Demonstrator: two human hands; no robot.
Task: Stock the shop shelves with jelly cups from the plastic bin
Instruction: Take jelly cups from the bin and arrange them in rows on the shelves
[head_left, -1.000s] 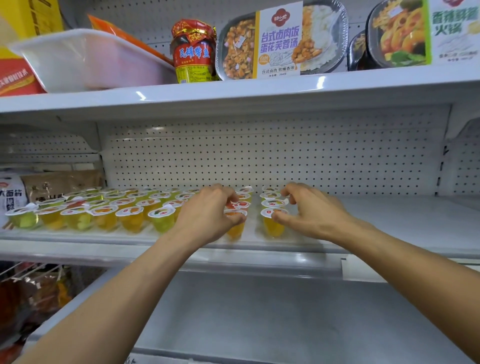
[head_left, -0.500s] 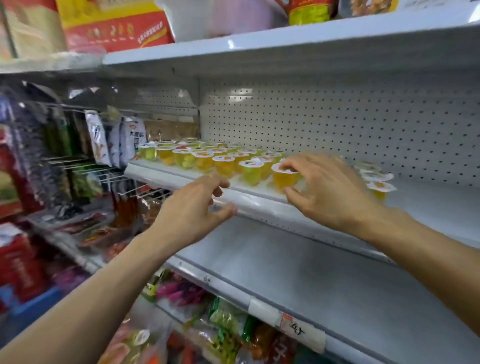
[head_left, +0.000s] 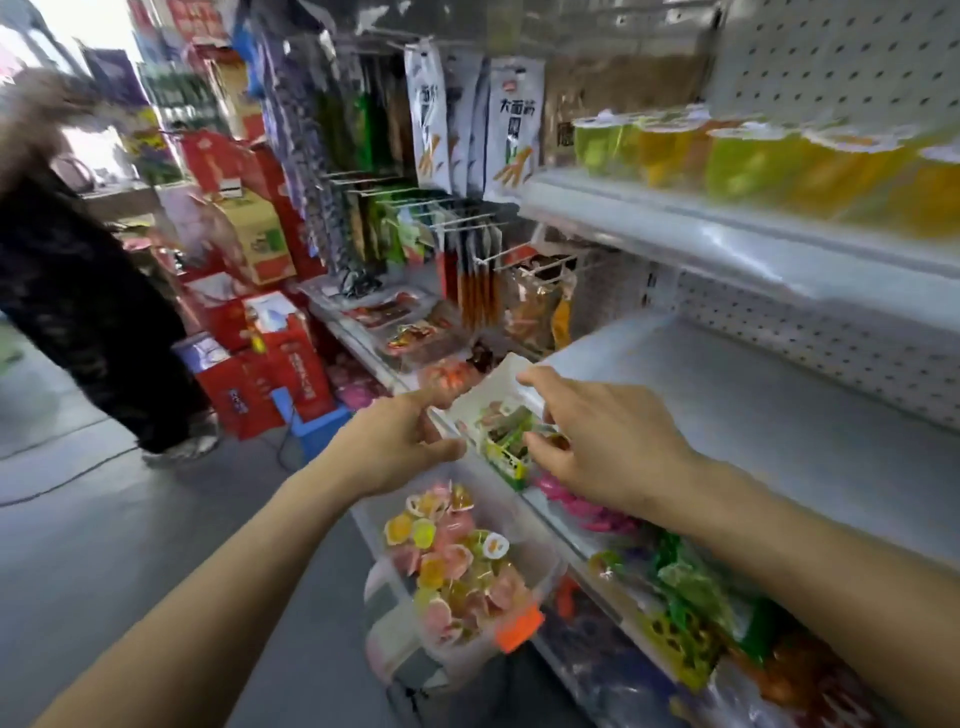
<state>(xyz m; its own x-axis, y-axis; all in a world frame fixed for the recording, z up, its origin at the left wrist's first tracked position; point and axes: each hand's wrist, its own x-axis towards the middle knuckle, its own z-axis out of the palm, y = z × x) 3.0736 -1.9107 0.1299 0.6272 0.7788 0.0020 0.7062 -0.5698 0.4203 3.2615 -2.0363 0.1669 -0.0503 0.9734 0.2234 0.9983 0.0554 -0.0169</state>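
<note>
One head-worn view is aimed down and leftward along the shelves, the plastic bin seen close below.

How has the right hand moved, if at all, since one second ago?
Yes. The right hand has dropped from the jelly-cup shelf down toward the plastic bin.

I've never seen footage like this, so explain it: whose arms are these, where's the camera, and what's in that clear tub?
No machine here: a person wears one camera on the head, looking forward and down, so both bare arms are theirs. The left hand and right hand reach, open and holding nothing, toward a clear bin of loose jelly cups. More cups stand in rows on the shelf at upper right. Snack packets hang at left; another person stands in the aisle.
</note>
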